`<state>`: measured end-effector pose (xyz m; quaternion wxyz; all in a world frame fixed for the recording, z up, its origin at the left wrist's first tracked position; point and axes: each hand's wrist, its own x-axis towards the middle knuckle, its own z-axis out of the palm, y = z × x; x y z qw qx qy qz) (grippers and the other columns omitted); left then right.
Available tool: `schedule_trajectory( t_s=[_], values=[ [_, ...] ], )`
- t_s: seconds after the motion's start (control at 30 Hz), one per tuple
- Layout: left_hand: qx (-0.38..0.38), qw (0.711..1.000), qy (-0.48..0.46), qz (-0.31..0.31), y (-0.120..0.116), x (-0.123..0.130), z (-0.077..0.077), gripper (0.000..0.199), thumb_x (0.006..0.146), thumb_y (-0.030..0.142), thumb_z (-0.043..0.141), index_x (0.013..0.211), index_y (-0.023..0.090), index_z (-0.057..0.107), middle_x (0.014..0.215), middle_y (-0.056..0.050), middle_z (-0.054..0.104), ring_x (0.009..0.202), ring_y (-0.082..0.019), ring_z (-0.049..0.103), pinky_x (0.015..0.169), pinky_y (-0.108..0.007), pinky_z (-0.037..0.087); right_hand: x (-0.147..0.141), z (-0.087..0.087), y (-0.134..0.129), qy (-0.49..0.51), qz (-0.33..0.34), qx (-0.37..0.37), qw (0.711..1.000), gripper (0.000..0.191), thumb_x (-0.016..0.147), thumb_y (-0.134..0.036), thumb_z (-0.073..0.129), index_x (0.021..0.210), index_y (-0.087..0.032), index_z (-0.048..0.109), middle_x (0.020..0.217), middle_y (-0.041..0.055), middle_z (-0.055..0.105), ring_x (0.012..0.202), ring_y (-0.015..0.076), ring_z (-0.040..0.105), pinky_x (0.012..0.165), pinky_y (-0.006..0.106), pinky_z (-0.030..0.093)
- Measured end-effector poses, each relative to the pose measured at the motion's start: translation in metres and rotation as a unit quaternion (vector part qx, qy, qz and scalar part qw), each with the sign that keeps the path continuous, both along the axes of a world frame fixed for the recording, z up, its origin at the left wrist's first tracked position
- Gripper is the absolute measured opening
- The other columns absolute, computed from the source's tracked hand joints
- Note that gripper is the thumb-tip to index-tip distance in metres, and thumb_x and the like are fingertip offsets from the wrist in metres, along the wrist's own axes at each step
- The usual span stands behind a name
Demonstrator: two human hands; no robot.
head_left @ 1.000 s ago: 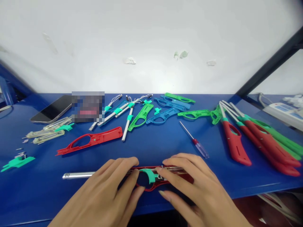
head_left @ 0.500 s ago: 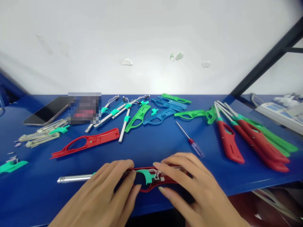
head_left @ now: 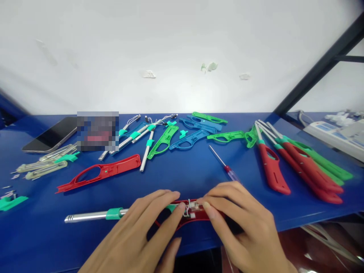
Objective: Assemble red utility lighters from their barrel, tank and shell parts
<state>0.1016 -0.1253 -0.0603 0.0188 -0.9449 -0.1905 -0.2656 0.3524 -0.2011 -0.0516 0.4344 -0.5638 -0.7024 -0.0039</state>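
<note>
A red lighter half-shell lies near the table's front edge with its inner side up. From its left end sticks a silver lighter tube with a green collar. My left hand is closed around the trigger-loop part, index fingertip at the white wires; the green trigger is mostly covered. Closed over the handle end, my right hand pinches a clear plastic part that sits in the shell, its far end hidden under the fingers.
Another red half-shell lies behind my left hand. A screwdriver points away, beyond my right hand. Assembled red lighters lie at right, green and blue half-shells behind, a phone and clear tanks at left.
My left hand has slid right along the shell, uncovering the tube's green collar and covering the trigger. My right fingers have drawn together on the clear part, which now shows between the hands.
</note>
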Motion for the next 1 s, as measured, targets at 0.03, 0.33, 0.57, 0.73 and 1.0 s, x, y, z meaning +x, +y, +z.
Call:
schedule_trajectory(
  t_s=[0.03, 0.33, 0.57, 0.73, 1.0],
  values=[
    [-0.010, 1.000, 0.008, -0.006, 0.000, 0.003, 0.002, 0.054, 0.104, 0.007, 0.053, 0.154, 0.025, 0.058, 0.151, -0.008, 0.067, 0.139, -0.027, 0.065, 0.115, -0.041, 0.060, 0.000, 0.000, 0.000, -0.002, 0.003, -0.005, 1.000, 0.016, 0.103, -0.012, 0.065, 0.095, -0.020, 0.075, 0.094, 0.0008, 0.075, 0.090, 0.0137, 0.069, 0.086, 0.026, 0.058],
    [-0.039, 0.999, -0.009, -0.007, 0.003, 0.023, 0.010, 0.034, 0.111, 0.016, 0.046, 0.138, 0.019, 0.066, 0.125, -0.011, 0.073, 0.110, -0.025, 0.070, 0.092, -0.036, 0.066, 0.001, 0.001, 0.000, -0.018, 0.020, -0.039, 0.999, 0.013, 0.103, -0.012, 0.065, 0.099, -0.021, 0.074, 0.096, 0.0022, 0.073, 0.089, 0.0158, 0.068, 0.082, 0.031, 0.058],
    [-0.010, 1.000, 0.023, -0.002, 0.005, 0.025, 0.008, 0.039, 0.111, 0.015, 0.042, 0.143, 0.020, 0.063, 0.125, -0.014, 0.072, 0.109, -0.029, 0.070, 0.087, -0.041, 0.067, 0.000, 0.001, -0.002, -0.012, 0.020, -0.055, 0.998, 0.016, 0.101, -0.009, 0.065, 0.094, -0.021, 0.073, 0.094, 0.0018, 0.073, 0.083, 0.0157, 0.066, 0.075, 0.032, 0.056],
    [-0.011, 1.000, 0.021, -0.015, 0.004, 0.023, 0.009, 0.037, 0.111, 0.014, 0.043, 0.141, 0.018, 0.063, 0.123, -0.012, 0.073, 0.109, -0.029, 0.069, 0.088, -0.041, 0.066, 0.000, -0.001, -0.002, -0.008, 0.020, -0.056, 0.998, 0.015, 0.100, -0.008, 0.065, 0.095, -0.020, 0.072, 0.095, 0.0017, 0.073, 0.085, 0.0159, 0.067, 0.076, 0.031, 0.056],
    [0.009, 1.000, 0.019, -0.002, 0.004, 0.024, 0.007, 0.035, 0.113, 0.016, 0.042, 0.144, 0.016, 0.061, 0.123, -0.009, 0.076, 0.112, -0.028, 0.070, 0.095, -0.041, 0.060, 0.000, -0.001, -0.001, -0.013, 0.008, -0.041, 0.999, 0.016, 0.102, -0.010, 0.063, 0.095, -0.022, 0.071, 0.093, 0.0000, 0.073, 0.086, 0.0154, 0.067, 0.081, 0.032, 0.056]
  ],
)
